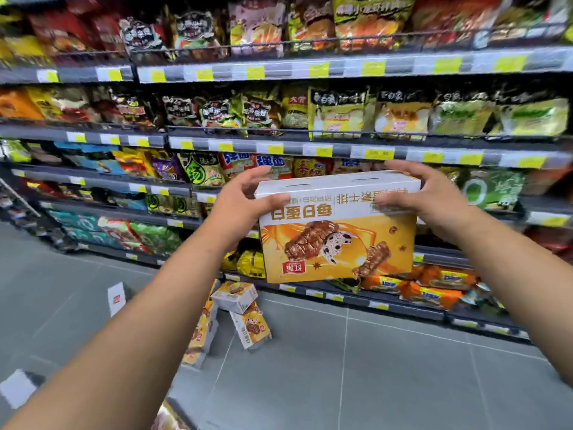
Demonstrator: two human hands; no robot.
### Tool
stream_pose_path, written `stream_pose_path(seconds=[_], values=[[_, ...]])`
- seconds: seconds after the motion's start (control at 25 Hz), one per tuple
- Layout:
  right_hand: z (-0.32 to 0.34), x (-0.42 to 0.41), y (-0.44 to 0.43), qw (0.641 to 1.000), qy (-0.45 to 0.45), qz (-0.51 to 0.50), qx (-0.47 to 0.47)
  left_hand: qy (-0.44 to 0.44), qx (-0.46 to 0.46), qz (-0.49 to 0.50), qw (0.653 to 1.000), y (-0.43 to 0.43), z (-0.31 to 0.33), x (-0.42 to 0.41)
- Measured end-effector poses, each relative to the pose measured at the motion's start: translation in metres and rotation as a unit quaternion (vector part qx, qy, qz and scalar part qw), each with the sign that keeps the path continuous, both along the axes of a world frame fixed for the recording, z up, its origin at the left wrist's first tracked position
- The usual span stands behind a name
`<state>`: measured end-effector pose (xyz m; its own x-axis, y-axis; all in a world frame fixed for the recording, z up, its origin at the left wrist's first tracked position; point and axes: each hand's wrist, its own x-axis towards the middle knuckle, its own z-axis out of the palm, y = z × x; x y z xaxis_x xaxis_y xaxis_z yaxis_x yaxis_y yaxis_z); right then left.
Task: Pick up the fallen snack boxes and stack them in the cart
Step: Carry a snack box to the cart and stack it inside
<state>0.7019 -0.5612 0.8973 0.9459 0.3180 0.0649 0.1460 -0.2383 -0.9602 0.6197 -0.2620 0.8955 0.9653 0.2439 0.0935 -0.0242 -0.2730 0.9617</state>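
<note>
We count one snack box [338, 231] raised in the air, with two grips on it: the left grip [245, 206] and the right grip [434, 203]. On the floor [372, 367] we make out four more orange boxes in one heap [235, 294], though the overlap may hide others. We count two white boxes apart from it, one [116, 297] near the heap and one [17, 387] at the lower left edge. The shelving [310, 69] shows two bays, each with about five tiers. The packets [341, 116] and yellow price tags [378, 153] are too many and too blurred for us to count.
</note>
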Motion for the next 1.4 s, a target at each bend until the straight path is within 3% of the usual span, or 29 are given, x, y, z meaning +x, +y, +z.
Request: stream_pose_path(seconds=[0.32,0.68,1.12,1.4], values=[[-0.013,0.022,-0.139,0.985,0.028,-0.169,0.006,0.028,-0.03,-0.146,0.988,-0.131,-0.003,0.123],[-0.019,0.015,-0.265,0.924,0.056,-0.375,0.047,0.059,-0.016,-0.367,0.928,-0.298,-0.016,0.248],[-0.054,-0.076,-0.468,0.824,0.076,-0.558,0.056,0.095,0.012,-0.549,0.83,-0.583,-0.051,0.253],[-0.053,-0.087,-0.615,0.801,0.108,-0.587,0.043,0.111,0.022,-0.591,0.799,-0.748,-0.062,0.259]])
